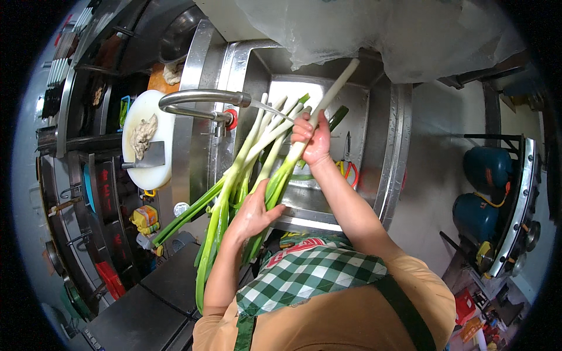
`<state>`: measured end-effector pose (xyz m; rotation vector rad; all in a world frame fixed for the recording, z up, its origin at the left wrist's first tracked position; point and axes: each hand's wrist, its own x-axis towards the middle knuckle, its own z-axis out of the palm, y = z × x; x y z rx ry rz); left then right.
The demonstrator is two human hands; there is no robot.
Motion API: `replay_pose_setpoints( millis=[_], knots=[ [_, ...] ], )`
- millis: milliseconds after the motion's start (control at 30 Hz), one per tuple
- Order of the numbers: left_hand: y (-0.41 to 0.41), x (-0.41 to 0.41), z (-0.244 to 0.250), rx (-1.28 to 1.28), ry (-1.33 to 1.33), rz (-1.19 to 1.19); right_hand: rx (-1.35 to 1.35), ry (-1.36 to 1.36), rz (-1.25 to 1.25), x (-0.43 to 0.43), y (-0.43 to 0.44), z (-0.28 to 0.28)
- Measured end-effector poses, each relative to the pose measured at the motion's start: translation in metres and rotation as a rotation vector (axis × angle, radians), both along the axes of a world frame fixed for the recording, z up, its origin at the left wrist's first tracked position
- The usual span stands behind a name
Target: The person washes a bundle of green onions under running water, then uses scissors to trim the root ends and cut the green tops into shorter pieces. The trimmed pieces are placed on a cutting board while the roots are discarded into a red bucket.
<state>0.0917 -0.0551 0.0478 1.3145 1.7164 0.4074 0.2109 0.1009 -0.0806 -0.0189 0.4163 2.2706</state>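
My right hand (312, 136) is closed around the white stalk of a leek (336, 90), its tip pointing to the far right of the sink. Lower down, my left hand (252, 215) lies around the same leek's green leaves, thumb spread and the other fingers partly hidden. Several more leeks (239, 166) slant over the sink's near left edge, white ends inside, green leaves hanging out. Water runs from a curved steel faucet (206, 97) onto the stalks by my right hand. Beneath, in the steel sink (307, 197), lie scissors (350, 171) with red and yellow handles.
Left of the sink, a white cutting board (163, 175) bears a cleaver (151, 155) and a pale soft mass (144, 136). Translucent sheeting (333, 30) hangs over the sink's far end. Blue gas cylinders (476, 215) stand at the right. Dark cabinet tops (140, 311) lie near left.
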Motion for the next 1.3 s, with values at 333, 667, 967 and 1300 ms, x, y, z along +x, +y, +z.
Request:
replay_pose_setpoints(
  millis=[333, 667, 967, 1300],
  knots=[
    [-0.063, -0.054, 0.047, -0.317, -0.964, 0.731, 0.125, -0.875, -0.057, -0.041, 0.128, -0.066],
    [-0.089, -0.048, 0.046, -0.444, -0.684, 0.530, 0.254, -1.157, 0.164, -0.077, 0.073, -0.062],
    [-0.077, -0.053, 0.081, -0.251, 0.157, 0.054, 0.187, -1.487, 0.154, 0.015, 0.132, -0.113],
    [-0.024, -0.094, -0.004, 0.028, 0.517, -0.128, 1.308, -2.044, 0.555, 0.045, 0.027, -0.121]
  ],
)
